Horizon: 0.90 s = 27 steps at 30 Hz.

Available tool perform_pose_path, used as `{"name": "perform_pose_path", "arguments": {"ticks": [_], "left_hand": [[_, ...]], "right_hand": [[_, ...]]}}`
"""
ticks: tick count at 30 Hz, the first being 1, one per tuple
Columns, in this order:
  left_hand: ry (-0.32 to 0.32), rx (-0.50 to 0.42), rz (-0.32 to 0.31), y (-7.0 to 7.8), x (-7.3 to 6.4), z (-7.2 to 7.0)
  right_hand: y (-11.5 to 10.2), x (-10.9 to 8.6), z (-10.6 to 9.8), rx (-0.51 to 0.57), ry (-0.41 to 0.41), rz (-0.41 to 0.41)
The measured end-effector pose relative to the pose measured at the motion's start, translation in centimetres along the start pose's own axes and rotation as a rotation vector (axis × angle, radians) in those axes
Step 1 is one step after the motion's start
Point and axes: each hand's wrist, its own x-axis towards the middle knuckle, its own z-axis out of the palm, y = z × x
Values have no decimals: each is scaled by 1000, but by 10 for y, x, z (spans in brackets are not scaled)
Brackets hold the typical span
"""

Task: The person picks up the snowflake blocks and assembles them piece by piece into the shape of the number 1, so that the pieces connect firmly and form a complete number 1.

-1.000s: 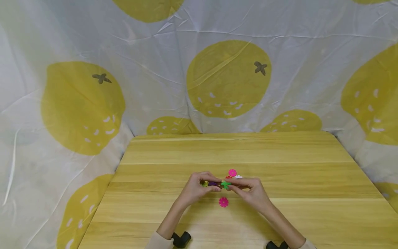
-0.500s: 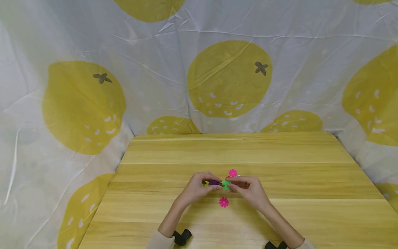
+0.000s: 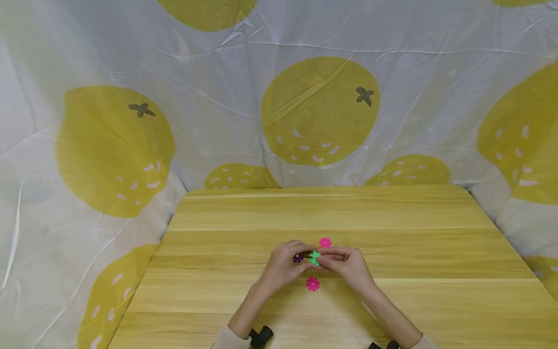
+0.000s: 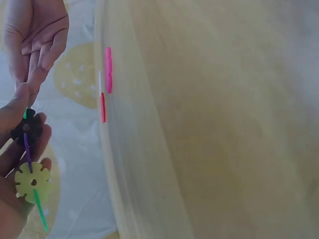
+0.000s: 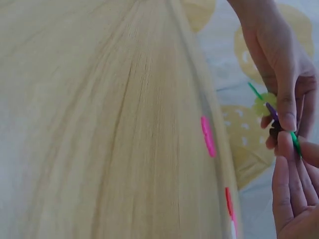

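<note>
Covering the whole background, a white fabric sheet [image 3: 209, 97] printed with big yellow lemons hangs behind and beside a wide, pale wooden table [image 3: 414, 242] with a planked grain. Over the table two hands face each other, their fingertips close together. The left hand [image 3: 281, 265] has its grip clamped on a row of joined discs, thumb on one side and fingers behind; the right hand [image 3: 350, 269] has its grip pinched, thumb against fingers, on the end disc. Beige cloth sleeves [image 3: 231, 339] and a black, tube-like fitting [image 3: 261, 337] show by the wrists.

Held off the table, the row runs from the right fingertips into the left palm: a bright green notched plastic disc [image 3: 315, 258] in the right grip, a dark, nearly black notched disc [image 4: 27, 128] under the left thumb, a purple disc [image 4: 28, 153] seen edge-on, a pale yellow notched disc [image 4: 42, 180] and a second green disc [image 4: 41, 211], edge-on and jutting out. Whether the bright green one is slotted into the dark one I cannot tell.

Loose on the table lie a near pink notched disc [image 3: 312, 284], a far pink notched disc [image 3: 325, 242], and a red disc [image 4: 103, 107] touching or beside a white disc [image 4: 100, 80]; from the head view, the right hand largely blocks these last two.
</note>
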Motion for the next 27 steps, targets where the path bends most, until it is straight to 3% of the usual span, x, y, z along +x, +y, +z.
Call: {"name": "perform_pose_path", "arguments": {"ticks": [4, 8, 17, 23, 27], "left_hand": [[0, -65, 2, -3, -1, 0], [-37, -106, -40, -6, -2, -3], [-71, -105, -188, -15, -8, -16], [-95, -113, -251, -23, -12, -19], [-128, -131, -270, -27, -15, -22]], "right_hand": [[0, 1, 0, 25, -1, 10], [1, 2, 0, -1, -30, 7], [0, 0, -8, -154, -99, 9], [7, 0, -12, -280, -228, 0], [12, 0, -11, -324, -252, -18]]}}
